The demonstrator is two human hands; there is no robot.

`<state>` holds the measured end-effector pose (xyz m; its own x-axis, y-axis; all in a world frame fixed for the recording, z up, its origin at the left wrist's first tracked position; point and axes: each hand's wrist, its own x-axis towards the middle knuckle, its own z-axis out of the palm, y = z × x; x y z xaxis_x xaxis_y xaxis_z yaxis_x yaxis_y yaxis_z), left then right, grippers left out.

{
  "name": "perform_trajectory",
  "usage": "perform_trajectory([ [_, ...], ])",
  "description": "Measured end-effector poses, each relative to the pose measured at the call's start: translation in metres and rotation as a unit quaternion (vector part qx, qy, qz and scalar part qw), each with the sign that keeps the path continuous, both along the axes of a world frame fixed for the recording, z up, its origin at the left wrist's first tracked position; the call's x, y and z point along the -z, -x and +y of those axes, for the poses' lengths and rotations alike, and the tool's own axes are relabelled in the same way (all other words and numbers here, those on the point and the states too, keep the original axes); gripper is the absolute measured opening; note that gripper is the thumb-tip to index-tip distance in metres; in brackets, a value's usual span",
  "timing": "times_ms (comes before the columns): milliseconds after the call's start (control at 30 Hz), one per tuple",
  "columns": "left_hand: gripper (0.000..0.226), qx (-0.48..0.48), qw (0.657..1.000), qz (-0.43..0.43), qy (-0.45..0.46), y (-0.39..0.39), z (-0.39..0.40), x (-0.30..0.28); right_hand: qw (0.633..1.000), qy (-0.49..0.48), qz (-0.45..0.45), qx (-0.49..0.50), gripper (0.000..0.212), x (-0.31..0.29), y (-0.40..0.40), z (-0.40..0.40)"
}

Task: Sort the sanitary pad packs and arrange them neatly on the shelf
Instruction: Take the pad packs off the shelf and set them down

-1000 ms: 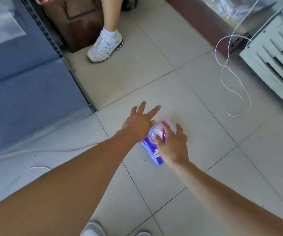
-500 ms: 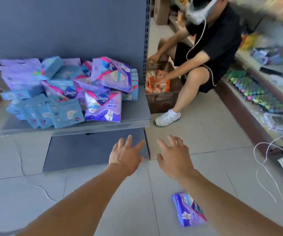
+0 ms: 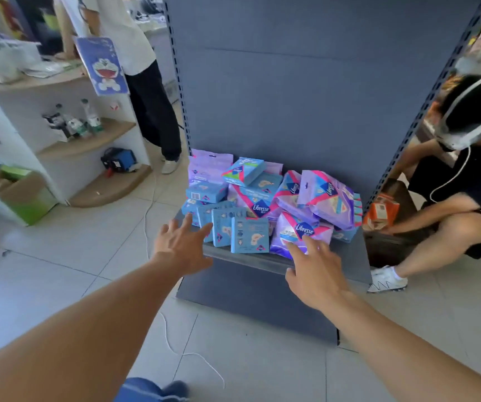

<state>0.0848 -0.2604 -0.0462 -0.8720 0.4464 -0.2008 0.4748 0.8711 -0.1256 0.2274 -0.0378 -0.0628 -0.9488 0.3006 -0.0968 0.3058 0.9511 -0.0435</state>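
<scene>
A jumbled heap of sanitary pad packs lies on the low grey shelf. Blue boxes stand at the front left, with purple and pink Libresse packs at the front right and more packs piled behind. My left hand reaches toward the blue boxes with fingers spread, holding nothing. My right hand stretches out with straight fingers, its fingertips at the lower edge of the front purple pack.
The tall grey back panel rises behind the shelf. A person crouches at the right beside an orange pack. Another person stands at the left near a white corner shelf unit. A white cord trails on the tiled floor.
My view has lifted from the floor to the shelf. Both hands left the purple pack on the floor and now reach forward to the packs on the shelf; that pack is out of view.
</scene>
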Motion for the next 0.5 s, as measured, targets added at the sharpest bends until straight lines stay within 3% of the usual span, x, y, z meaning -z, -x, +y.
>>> perform_trajectory([
  [233,0.087,-0.006,0.999,0.005,-0.043,0.043,-0.019,0.002,1.0,-0.001,0.006,-0.027,0.055,-0.007,0.055,-0.027],
  [500,0.086,0.017,0.998,-0.004,-0.057,0.083,0.003,0.016,1.0,-0.012,0.011,-0.012,0.057,-0.003,0.097,0.0],
])
